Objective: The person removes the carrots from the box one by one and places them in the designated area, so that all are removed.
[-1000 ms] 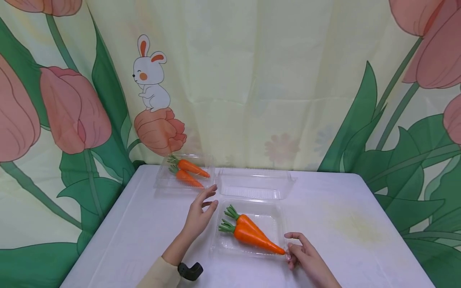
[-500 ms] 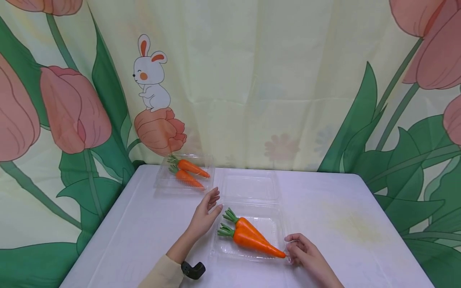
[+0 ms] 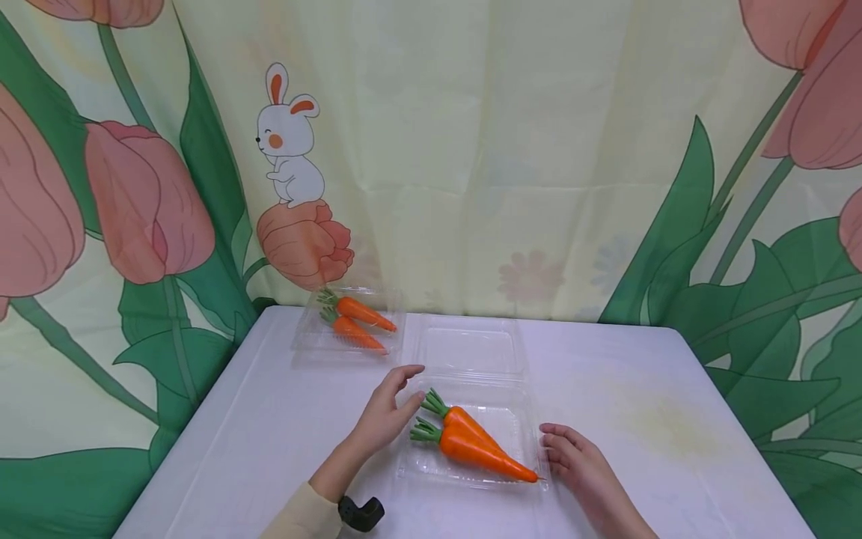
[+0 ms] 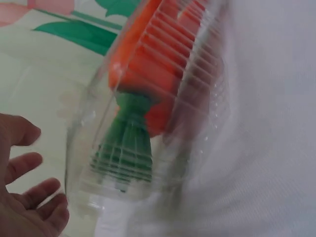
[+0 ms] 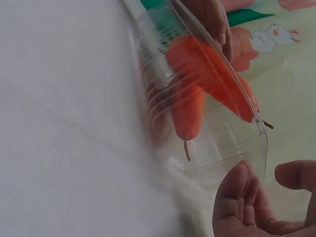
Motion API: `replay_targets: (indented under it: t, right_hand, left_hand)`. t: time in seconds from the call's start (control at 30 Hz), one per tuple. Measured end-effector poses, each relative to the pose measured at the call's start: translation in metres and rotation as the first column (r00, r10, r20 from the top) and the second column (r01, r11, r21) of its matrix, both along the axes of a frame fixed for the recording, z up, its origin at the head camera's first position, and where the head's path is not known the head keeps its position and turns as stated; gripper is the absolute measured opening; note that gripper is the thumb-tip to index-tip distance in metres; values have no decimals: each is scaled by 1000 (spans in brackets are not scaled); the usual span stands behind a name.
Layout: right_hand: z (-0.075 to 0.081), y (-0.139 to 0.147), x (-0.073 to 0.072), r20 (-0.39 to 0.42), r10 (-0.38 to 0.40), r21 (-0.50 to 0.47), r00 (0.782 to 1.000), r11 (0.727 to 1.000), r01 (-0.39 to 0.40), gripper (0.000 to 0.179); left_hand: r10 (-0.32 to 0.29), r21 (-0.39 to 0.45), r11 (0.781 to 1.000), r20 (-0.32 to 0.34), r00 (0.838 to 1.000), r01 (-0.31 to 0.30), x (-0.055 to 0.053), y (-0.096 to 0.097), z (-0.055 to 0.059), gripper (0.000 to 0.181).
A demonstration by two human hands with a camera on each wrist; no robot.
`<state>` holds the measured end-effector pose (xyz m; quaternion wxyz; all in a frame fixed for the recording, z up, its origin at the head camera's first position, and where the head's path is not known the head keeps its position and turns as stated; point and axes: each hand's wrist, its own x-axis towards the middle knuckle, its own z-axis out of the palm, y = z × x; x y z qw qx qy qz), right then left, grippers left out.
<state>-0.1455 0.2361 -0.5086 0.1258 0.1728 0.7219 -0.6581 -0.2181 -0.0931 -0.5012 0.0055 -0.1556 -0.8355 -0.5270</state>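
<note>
On a white-clothed table (image 3: 269, 434) before a tulip-and-rabbit printed backdrop (image 3: 471, 150), seen from the head camera, a clear plastic clamshell box (image 3: 521, 427) sits open near the front edge, its lid (image 3: 468, 348) laid back flat behind it. Two orange toy carrots with green tops (image 3: 471, 445) lie side by side in its tray, tips pointing toward the person's right. The left hand (image 3: 387, 412) hovers at the tray's left edge beside the green tops, fingers loosely spread and holding nothing. The right hand (image 3: 575, 460) rests at the tray's right edge near the carrot tips, fingers relaxed, gripping nothing. A second closed clear box with two more carrots (image 3: 353, 326) stands at the far left of the table, well apart.

From the left wrist, the box wall (image 4: 197, 98) shows blurred, a green carrot top (image 4: 126, 148) pressed close behind it; the left hand's fingers (image 4: 24, 165) are spread just beside it, apart from the plastic.

From the right wrist, the carrot tips (image 5: 190, 113) point at the box's rounded corner (image 5: 222, 158); the right hand's fingers (image 5: 234, 195) are open just beside the rim.
</note>
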Motion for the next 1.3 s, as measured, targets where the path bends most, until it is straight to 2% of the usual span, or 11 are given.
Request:
replay_targets:
  t: [0.13, 0.3, 0.4, 0.53, 0.63, 0.8, 0.87, 0.97, 1.13, 1.3]
  right_hand:
    - [0, 1, -5, -3, 14, -45, 1000, 999, -14, 51]
    - [0, 5, -13, 4, 1, -122, 1000, 993, -1, 53]
    - [1, 7, -18, 15, -1, -154, 1000, 988, 3, 55]
    - [4, 6, -22, 23, -4, -161, 1000, 987, 7, 56]
    - [5, 6, -23, 26, -10, -159, 1000, 987, 14, 54]
    - [4, 8, -24, 31, -15, -168, 999, 986, 20, 54]
    - [3, 8, -25, 33, -8, -173, 999, 985, 14, 54]
    - [1, 9, -25, 39, -5, -186, 999, 982, 12, 54]
    - [0, 10, -26, 40, 1, -204, 999, 979, 7, 53]
    - [0, 11, -27, 33, 24, -204, 999, 979, -16, 49]
  left_hand:
    - [-28, -108, 994, -12, 1000, 27, 8, 3, 7, 36]
    - [-156, -186, 970, 9, 988, 155, 18, 9, 18, 27]
    - [-244, -251, 938, 5, 970, 238, 27, 16, 25, 24]
    - [-341, -375, 880, -74, 937, 291, 39, 26, 33, 22]
    - [-399, -474, 833, -155, 904, 286, 45, 34, 37, 22]
    - [-475, -608, 756, -257, 841, 241, 49, 44, 35, 24]
    - [-491, -644, 732, -270, 829, 224, 49, 46, 36, 25]
    - [-502, -677, 707, -276, 820, 205, 48, 49, 35, 27]
    - [-516, -705, 684, -283, 808, 190, 48, 54, 34, 27]
    - [-520, -726, 665, -283, 806, 173, 47, 56, 29, 28]
